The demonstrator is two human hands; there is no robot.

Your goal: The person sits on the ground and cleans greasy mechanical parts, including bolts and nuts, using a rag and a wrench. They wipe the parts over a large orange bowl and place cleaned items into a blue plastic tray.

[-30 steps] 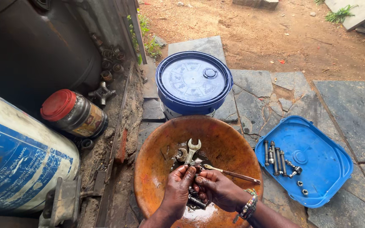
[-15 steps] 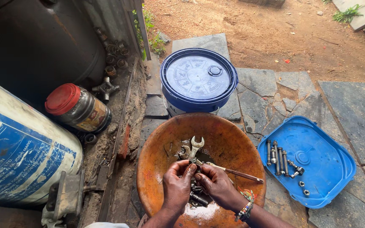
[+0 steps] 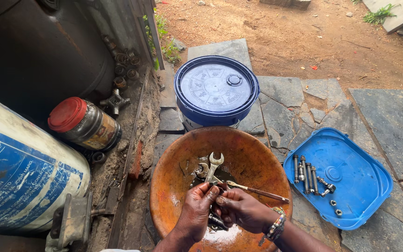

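Note:
A rusty orange metal basin (image 3: 253, 149) sits in front of me with dark liquid and several metal parts at its bottom. An open-ended spanner (image 3: 213, 164) stands up out of the parts, and a thin brush or rod (image 3: 257, 191) lies across to the right. Both my hands are over the basin's middle. My left hand (image 3: 197, 210) and my right hand (image 3: 243, 210) meet with fingertips pinched together on a small part that is hidden between them. A beaded bracelet circles my right wrist.
A blue plastic lid (image 3: 350, 196) on the stone slabs at right carries several cleaned bolts and nuts (image 3: 309, 176). A blue-lidded bucket (image 3: 215, 88) stands behind the basin. At left lie a blue-and-white drum (image 3: 19, 172), a red-capped jar (image 3: 82, 122) and a dark barrel.
The view has shifted slightly. My hands have stayed over the basin's middle, fingers working at the same small part.

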